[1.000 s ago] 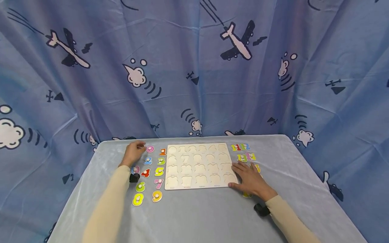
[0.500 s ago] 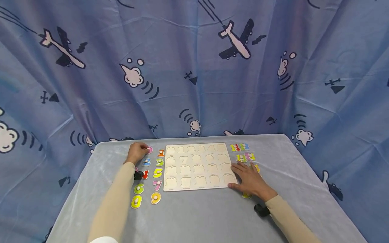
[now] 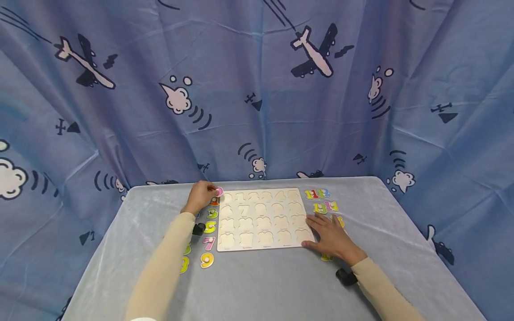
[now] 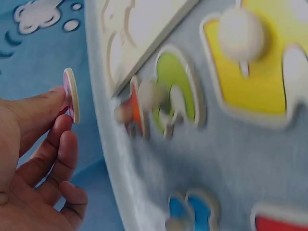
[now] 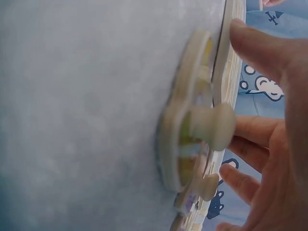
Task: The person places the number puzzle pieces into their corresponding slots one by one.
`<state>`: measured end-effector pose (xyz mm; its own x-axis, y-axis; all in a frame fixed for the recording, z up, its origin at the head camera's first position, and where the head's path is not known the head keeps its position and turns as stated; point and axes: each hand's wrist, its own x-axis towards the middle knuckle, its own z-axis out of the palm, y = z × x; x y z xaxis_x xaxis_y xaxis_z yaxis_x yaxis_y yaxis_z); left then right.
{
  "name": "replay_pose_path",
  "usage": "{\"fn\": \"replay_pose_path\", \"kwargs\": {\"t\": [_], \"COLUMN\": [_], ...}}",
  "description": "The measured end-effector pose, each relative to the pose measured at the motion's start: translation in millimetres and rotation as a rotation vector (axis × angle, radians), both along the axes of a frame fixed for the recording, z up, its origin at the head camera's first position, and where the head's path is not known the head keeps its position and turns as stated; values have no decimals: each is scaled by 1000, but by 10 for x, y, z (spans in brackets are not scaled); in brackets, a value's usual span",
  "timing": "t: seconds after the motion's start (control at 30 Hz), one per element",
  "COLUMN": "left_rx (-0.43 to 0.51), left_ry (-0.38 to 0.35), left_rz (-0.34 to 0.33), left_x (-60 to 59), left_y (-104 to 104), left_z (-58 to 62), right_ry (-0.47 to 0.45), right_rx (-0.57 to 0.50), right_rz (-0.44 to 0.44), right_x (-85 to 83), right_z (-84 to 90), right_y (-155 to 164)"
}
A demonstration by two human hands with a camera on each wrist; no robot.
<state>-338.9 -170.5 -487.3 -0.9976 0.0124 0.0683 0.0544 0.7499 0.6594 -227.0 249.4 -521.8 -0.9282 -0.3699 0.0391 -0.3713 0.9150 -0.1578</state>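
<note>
1. Left hand (image 3: 199, 196) pinches a pink number piece (image 3: 218, 191) by its edge, lifted just over the far-left corner of the puzzle board (image 3: 263, 218).
2. Right hand (image 3: 331, 238) lies flat, fingers straight, pressing the board's right edge; it covers some number pieces there.
3. Left forearm hides part of the loose digits; 5 (image 3: 209, 227), 7 (image 3: 209, 243), 9 (image 3: 207, 260) show.
4. Pieces 11–14 (image 3: 321, 200) lie right of the board on the grey table (image 3: 261, 285).
</note>
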Motion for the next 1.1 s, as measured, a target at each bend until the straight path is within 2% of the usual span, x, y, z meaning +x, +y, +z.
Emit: {"fn": "replay_pose_path", "kwargs": {"t": [0.13,0.3,0.47,0.67,0.83,0.97,1.1], "left_rx": [-3,-28,-70,-75,-63,-11,52], "left_ry": [-40,-59,-59,-55,-47,-34,-7], "left_rz": [-19,-46,-49,-39,-52,-71,-28], "left_x": [-15,-40,-67,-90,-81,-59,-16], "left_y": [153,223,253,287,271,214,113], "left_z": [-58,-169,-208,-239,-247,-222,-177], "right_ry": [-11,-19,-21,-27,-29,-39,-40], "right_rx": [2,9,15,22,19,12,12], "right_rz": [-7,-16,-18,-23,-22,-23,-26], "right_x": [6,0,-11,-22,-22,-19,-19], "right_z": [7,-6,-3,3,7,8,6], "right_y": [6,13,8,7,-4,-2,0]}}
